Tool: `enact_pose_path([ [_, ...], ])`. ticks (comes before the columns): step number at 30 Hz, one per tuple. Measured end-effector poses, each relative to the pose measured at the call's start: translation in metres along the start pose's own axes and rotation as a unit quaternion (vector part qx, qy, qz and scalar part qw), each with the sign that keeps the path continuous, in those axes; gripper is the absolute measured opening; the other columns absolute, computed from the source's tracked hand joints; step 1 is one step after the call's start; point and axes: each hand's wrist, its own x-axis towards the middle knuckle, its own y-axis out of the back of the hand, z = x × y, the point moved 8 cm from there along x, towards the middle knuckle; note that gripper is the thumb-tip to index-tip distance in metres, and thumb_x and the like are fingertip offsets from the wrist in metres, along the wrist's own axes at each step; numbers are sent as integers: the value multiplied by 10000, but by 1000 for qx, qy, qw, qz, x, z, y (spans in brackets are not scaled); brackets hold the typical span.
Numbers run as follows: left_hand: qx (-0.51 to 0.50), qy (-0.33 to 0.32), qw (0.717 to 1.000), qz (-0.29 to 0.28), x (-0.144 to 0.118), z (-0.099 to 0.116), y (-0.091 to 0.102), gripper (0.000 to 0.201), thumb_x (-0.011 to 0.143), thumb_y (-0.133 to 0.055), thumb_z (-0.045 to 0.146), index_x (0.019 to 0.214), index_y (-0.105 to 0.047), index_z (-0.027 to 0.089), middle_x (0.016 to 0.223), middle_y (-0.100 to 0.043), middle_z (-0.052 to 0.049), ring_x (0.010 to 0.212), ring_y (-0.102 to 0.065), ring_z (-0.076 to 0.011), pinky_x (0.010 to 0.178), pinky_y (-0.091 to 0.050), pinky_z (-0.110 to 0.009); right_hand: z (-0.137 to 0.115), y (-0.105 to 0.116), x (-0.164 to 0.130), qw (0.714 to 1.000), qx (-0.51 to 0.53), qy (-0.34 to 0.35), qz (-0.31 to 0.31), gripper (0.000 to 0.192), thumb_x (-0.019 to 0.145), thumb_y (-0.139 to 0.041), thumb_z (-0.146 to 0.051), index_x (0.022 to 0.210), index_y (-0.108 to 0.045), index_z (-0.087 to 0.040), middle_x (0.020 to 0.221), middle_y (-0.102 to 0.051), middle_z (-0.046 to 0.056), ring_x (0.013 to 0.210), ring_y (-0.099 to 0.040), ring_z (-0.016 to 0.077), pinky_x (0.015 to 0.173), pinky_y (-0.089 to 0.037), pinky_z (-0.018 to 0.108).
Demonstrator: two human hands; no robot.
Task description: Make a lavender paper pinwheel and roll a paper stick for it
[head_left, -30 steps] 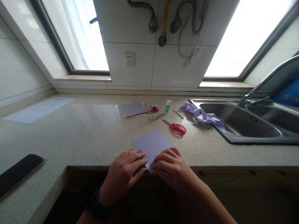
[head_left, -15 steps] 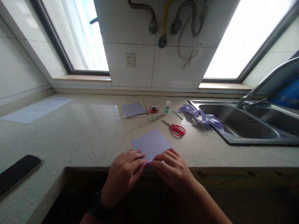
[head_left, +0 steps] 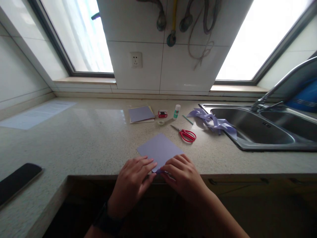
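Note:
A light purple sheet of paper [head_left: 159,148] lies on the counter like a diamond, its nearest corner at the counter's front edge. My left hand [head_left: 135,175] rests on its left side, thumb and fingers closed at the near corner. From the right, my right hand [head_left: 182,173] pinches the same corner, where the paper looks turned up. The exact fold is partly hidden by my fingers. Beyond the sheet lie red-handled scissors [head_left: 187,135], pointing away to the left.
Farther back are a stack of paper [head_left: 141,114], a red box [head_left: 162,114], a tape roll [head_left: 160,123], a glue stick [head_left: 176,112] and a thin green stick [head_left: 187,119]. Folded purple paper [head_left: 213,121] lies against the sink [head_left: 247,145]. A dark phone-like object [head_left: 19,181] is at left.
The view has tilted slightly, so everything sits a little higher. My right fingers have shifted slightly at the near corner, and more of the turned-up paper shows between my hands.

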Motion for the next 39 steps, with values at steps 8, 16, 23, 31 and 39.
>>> enact_pose_path([
  [8, -13, -22, 1000, -5, 3, 8, 1, 182, 984, -609, 201, 1146, -676, 250, 1100, -759, -43, 1039, -664, -264, 878, -521, -470, 1, -7, -2, 1000, 18, -12, -23, 73, 973, -618, -284, 949, -672, -241, 870, -704, 14, 819, -573, 206, 783, -384, 371],
  [16, -36, -38, 999, 11, 2, 15, 3, 245, 954, -649, 155, 1187, -677, 225, 1102, -756, -33, 1026, -650, -251, 882, -491, -441, -1, -7, -1, 999, 35, -13, 6, 41, 915, -670, -196, 889, -650, -221, 845, -689, 10, 798, -543, 197, 788, -364, 353],
  [23, -60, -14, 998, 13, 3, 15, 2, 187, 934, -668, 126, 1095, -688, 220, 1039, -755, -11, 993, -644, -239, 877, -459, -421, -5, -2, -3, 999, 33, -7, 25, 42, 945, -649, -211, 909, -660, -230, 842, -689, -2, 785, -538, 185, 786, -346, 349],
  [31, -68, 3, 998, 14, 6, 14, -1, 159, 915, -683, 111, 1035, -672, 216, 1002, -740, -9, 956, -631, -230, 855, -444, -412, -7, -3, -5, 1000, 6, 13, 24, 35, 954, -648, -233, 924, -666, -237, 830, -692, -12, 781, -539, 179, 792, -344, 362],
  [39, -68, 6, 998, -7, 6, 16, 0, 162, 915, -675, 113, 1032, -672, 225, 1014, -734, -8, 948, -619, -235, 844, -427, -418, -7, -5, -5, 1000, 7, 2, 8, 65, 925, -662, -213, 866, -636, -218, 810, -674, -4, 775, -524, 182, 778, -340, 360],
])
